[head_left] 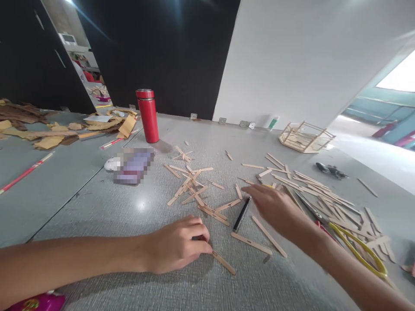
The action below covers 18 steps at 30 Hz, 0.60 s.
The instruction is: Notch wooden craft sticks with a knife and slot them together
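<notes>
My left hand (181, 246) pinches one end of a wooden craft stick (224, 263) low over the grey table. A small dark-edged slot shows in the stick beside my fingertips. My right hand (275, 207) reaches over the table with fingers stretched out, and its underside is hidden. Close to its fingertips lies a black pen (242, 214). Beyond the fingers, a thin tool with a yellow part (267, 185) shows partly. Between my hands are a slotted craft stick (252, 243), a plain stick (269, 236) and a small dark blade-like piece (266, 259).
Loose sticks (194, 185) lie in the middle. More sticks (343, 216) and yellow-handled scissors (356, 250) are at right. A red flask (148, 116) stands behind a blurred purple item (134, 166). A stick frame (304, 138) sits at back right, cardboard scraps (58, 134) at left.
</notes>
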### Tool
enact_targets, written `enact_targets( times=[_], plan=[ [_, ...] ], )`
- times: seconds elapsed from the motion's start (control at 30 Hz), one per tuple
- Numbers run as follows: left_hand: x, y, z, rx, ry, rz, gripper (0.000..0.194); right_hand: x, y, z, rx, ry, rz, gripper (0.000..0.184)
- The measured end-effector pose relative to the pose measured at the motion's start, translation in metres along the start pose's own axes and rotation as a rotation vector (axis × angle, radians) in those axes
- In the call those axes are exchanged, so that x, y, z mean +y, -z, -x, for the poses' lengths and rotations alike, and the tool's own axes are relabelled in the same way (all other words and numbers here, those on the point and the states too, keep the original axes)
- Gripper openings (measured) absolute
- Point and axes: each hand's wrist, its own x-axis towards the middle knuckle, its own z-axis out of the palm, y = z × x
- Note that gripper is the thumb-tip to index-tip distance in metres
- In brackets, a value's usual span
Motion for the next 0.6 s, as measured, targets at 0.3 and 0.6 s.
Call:
enact_targets(
  times=[0.3, 0.6],
  plan=[
    [-0.002, -0.002, -0.002, 0.005, 0.006, 0.004, 0.021, -0.068, 0.001, 0.006, -0.06, 0.095, -0.111, 0.058],
    [-0.003, -0.007, -0.001, 0.011, 0.026, 0.022, 0.023, 0.001, 0.014, 0.022, 0.098, -0.191, 0.07, 0.045]
  ],
)
